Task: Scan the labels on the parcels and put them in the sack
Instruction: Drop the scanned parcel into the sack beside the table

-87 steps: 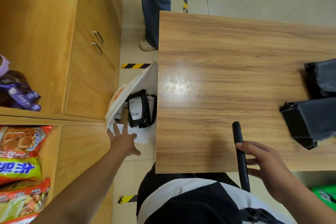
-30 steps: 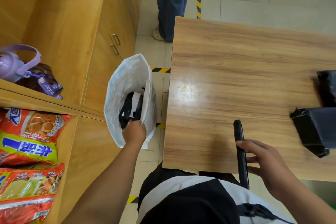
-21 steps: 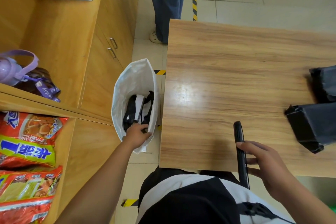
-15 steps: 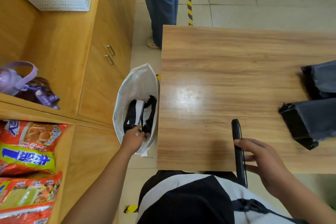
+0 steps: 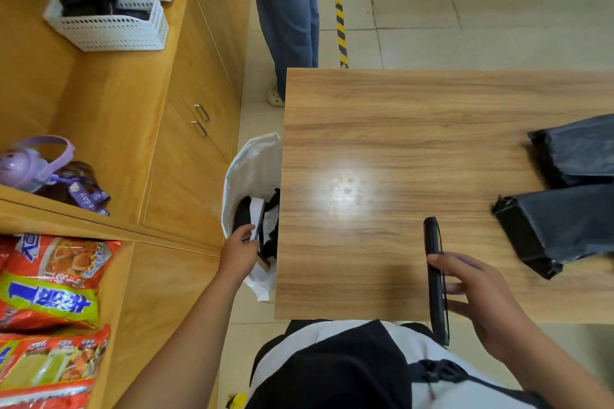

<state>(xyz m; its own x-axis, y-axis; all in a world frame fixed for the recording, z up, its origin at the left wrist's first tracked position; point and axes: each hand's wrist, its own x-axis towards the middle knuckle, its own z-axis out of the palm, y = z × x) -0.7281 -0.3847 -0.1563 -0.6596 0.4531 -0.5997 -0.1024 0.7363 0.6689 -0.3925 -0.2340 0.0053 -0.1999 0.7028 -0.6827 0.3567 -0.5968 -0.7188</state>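
Wooden table (image 5: pixel 398 143), bare in the middle. White sack (image 5: pixel 252 163) stands on the floor against the table's left edge, mouth open upward, hemmed in by the cabinet (image 5: pixel 186 176) on its other side. Black parcels (image 5: pixel 270 219) stand on end inside it, one showing a white label; print too small to read. Left hand (image 5: pixel 237 251) grips the sack's near rim, fingertips against the labelled parcel. Right hand (image 5: pixel 478 295) grasps a black handset (image 5: pixel 435 276) on edge, long axis near-to-far, overhanging the near edge. Two more black parcels (image 5: pixel 564 229) lie at the right edge, long axes running off to the right. Beyond the far left corner, a bystander's legs (image 5: pixel 289 10). Shelf at left: white baskets (image 5: pixel 109 30), purple bottle (image 5: pixel 23 166) with strap reading "day", snack packets (image 5: pixel 50 276) with blue characters.
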